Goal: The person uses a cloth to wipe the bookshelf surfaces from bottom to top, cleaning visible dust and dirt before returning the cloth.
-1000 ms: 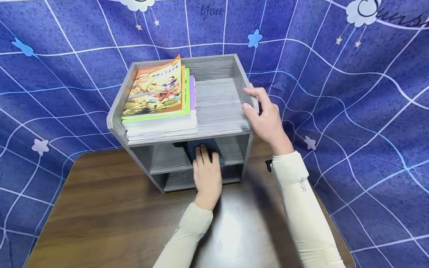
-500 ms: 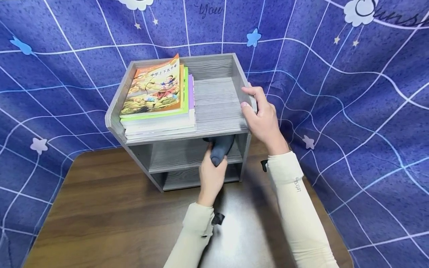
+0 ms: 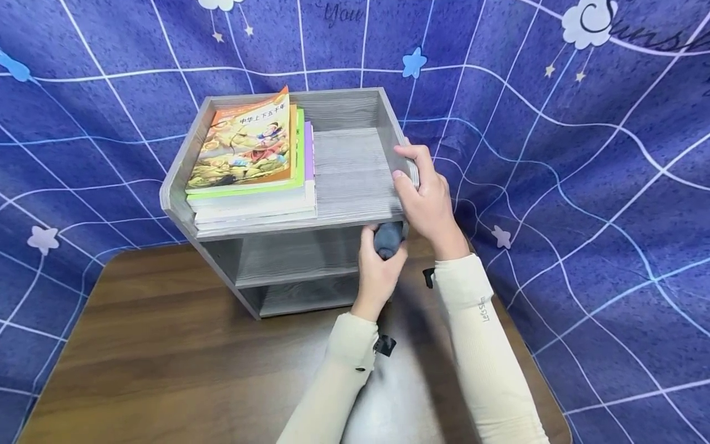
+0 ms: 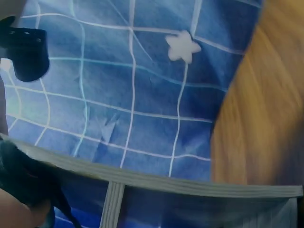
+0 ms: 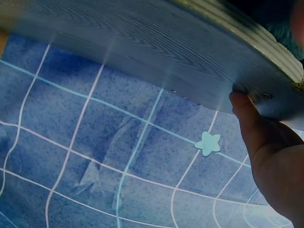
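Observation:
A small grey wood-grain shelf unit (image 3: 355, 145) stands on the table in the head view. My left hand (image 3: 377, 280) grips a bunched dark grey-blue cloth (image 3: 387, 239) at the right end of its middle compartment. Part of that cloth is hidden under the top board. In the left wrist view the dark cloth (image 4: 28, 173) shows at the lower left above the hand. My right hand (image 3: 431, 203) holds the rim of the right side panel, thumb inside and fingers outside. The right wrist view shows this hand (image 5: 280, 161) against the panel (image 5: 142, 52).
A stack of books (image 3: 249, 166) lies on the left of the top tray, an illustrated cover uppermost. Below is a brown wooden table (image 3: 166, 364). A blue star-patterned curtain (image 3: 554, 185) hangs behind and to the right.
My left hand has moved right along the middle compartment. The cloth, flat under its fingers at first, is now bunched in its grip. My right hand stays on the side panel.

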The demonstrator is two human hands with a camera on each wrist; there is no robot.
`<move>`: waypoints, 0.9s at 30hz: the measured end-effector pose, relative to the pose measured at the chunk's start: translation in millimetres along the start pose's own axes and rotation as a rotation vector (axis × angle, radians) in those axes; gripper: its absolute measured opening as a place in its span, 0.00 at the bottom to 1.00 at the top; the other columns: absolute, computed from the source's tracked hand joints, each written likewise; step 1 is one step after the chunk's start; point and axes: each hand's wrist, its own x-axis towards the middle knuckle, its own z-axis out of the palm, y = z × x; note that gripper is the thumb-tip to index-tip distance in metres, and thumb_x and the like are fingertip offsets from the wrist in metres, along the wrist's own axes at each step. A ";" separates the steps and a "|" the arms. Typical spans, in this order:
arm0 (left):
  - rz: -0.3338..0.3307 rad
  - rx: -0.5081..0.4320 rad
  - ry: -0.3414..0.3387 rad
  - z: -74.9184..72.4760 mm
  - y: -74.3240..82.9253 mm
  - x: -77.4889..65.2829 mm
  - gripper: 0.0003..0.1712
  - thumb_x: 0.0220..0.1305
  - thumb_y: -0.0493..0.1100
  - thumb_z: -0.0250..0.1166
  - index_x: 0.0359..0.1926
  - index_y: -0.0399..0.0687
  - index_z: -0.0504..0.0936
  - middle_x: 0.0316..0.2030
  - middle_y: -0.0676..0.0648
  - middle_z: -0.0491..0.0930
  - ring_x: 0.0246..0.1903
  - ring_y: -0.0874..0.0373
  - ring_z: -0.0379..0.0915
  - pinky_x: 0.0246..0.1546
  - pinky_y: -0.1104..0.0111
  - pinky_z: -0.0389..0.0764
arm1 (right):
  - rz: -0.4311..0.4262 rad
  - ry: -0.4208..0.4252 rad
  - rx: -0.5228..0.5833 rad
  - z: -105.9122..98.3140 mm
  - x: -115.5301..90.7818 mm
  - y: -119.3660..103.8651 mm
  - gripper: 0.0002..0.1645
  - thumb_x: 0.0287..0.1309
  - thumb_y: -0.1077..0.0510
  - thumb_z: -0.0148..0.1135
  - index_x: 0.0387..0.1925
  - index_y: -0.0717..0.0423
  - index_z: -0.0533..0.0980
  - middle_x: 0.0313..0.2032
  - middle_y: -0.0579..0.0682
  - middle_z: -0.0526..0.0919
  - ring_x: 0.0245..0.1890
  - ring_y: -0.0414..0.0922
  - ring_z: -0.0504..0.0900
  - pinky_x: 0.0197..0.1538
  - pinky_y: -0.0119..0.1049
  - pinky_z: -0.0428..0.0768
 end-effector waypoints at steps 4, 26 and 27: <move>-0.006 0.028 -0.042 0.4 2.0 3.3 0.38 0.58 0.52 0.69 0.66 0.46 0.65 0.49 0.44 0.75 0.42 0.52 0.73 0.41 0.59 0.74 | -0.021 0.012 0.002 0.5 0.6 -2.5 0.24 0.65 0.51 0.53 0.61 0.46 0.73 0.63 0.48 0.78 0.54 0.47 0.81 0.52 0.50 0.77; 0.125 0.300 -0.061 2.3 -7.9 6.8 0.32 0.51 0.37 0.65 0.60 0.38 0.75 0.42 0.39 0.81 0.34 0.46 0.77 0.35 0.55 0.77 | -0.011 0.030 0.004 5.0 -0.6 -6.3 0.23 0.64 0.52 0.52 0.60 0.50 0.72 0.61 0.51 0.80 0.53 0.43 0.81 0.53 0.45 0.76; 0.113 0.301 -0.065 2.1 -10.2 5.7 0.33 0.51 0.36 0.65 0.62 0.38 0.74 0.43 0.38 0.81 0.35 0.46 0.78 0.35 0.55 0.78 | -0.003 0.028 0.005 5.2 -1.2 -6.5 0.23 0.64 0.52 0.52 0.60 0.50 0.72 0.60 0.51 0.80 0.53 0.43 0.81 0.53 0.45 0.76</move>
